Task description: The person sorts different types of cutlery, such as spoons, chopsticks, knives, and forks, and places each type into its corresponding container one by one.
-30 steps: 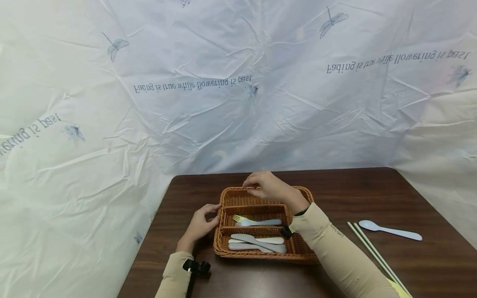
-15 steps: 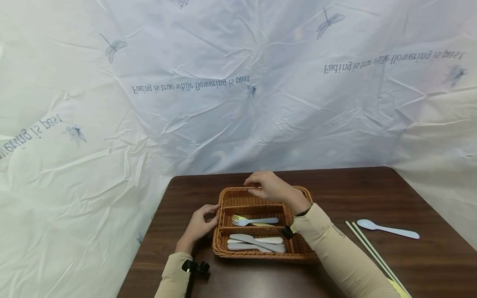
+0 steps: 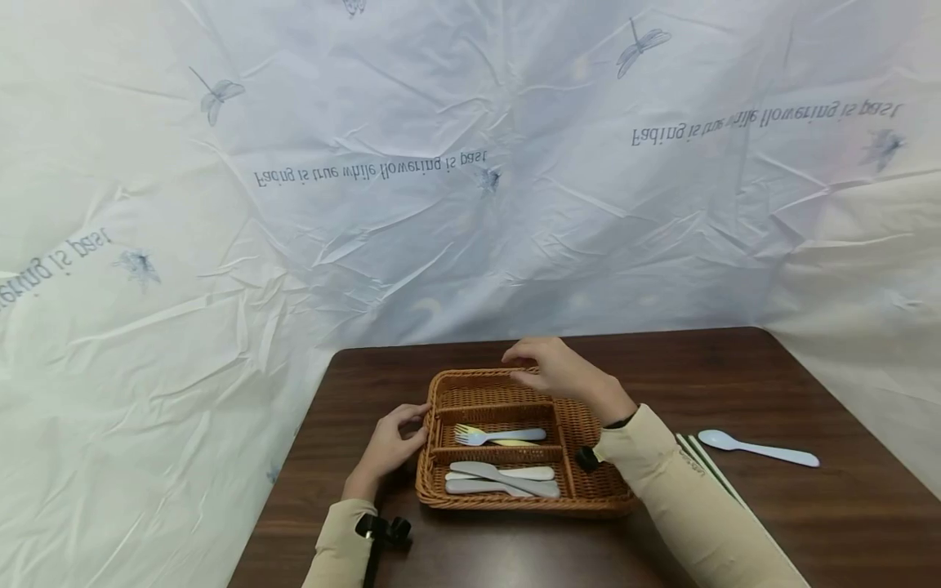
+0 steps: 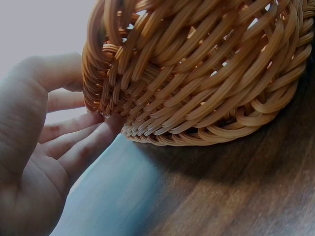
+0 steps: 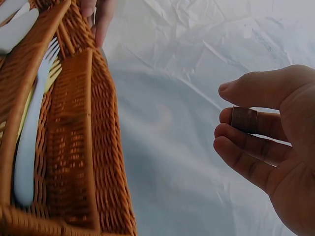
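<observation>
A brown wicker cutlery basket [image 3: 441, 498] with compartments stands on the table. My left hand [image 3: 393, 445] touches its left side; the left wrist view shows straight fingers [image 4: 83, 142] against the woven wall [image 4: 197, 83]. Above the basket's back rim hovers my right hand [image 3: 562, 371], its fingers loosely bent and nothing between them. A brown band [image 5: 244, 120] circles one of its fingers. A pale blue fork [image 3: 507, 435] lies over a yellow fork [image 5: 54, 73] in the middle compartment. Several grey and white knives [image 3: 503, 479] lie in the front one.
Right of the basket, a pale blue spoon [image 3: 757, 447] lies on the dark wooden table [image 3: 831, 523]. Light green chopsticks [image 3: 698, 457] lie beside it, partly hidden by the right sleeve [image 3: 684, 490]. A white printed sheet [image 3: 412, 245] hangs behind the table.
My right hand has moved a little to the right along the back rim, its sleeve now covering more of the chopsticks. My left hand stays at the basket's side. The view has shifted slightly.
</observation>
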Demonstrator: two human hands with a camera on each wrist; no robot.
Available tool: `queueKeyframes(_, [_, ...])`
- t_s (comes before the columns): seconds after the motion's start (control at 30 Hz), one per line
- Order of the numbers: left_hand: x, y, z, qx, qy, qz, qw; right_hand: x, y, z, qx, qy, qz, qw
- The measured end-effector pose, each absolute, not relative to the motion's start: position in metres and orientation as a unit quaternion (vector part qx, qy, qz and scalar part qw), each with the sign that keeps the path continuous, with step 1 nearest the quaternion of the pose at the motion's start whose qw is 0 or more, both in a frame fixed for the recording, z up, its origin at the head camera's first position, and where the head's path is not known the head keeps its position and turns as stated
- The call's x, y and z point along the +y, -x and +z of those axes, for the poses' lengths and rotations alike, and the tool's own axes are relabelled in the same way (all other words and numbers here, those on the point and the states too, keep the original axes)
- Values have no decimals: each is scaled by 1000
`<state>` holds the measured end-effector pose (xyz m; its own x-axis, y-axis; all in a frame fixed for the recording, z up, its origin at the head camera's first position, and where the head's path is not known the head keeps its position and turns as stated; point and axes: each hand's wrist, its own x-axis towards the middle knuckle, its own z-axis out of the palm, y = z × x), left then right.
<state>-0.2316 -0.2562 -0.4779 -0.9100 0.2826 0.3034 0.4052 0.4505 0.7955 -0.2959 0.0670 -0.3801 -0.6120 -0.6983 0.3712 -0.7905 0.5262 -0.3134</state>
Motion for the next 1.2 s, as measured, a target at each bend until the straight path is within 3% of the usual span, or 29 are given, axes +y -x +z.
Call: queueKeyframes(1.2, [-255, 230, -485, -845, 200, -491, 72, 186, 278, -428, -917, -307, 229, 115])
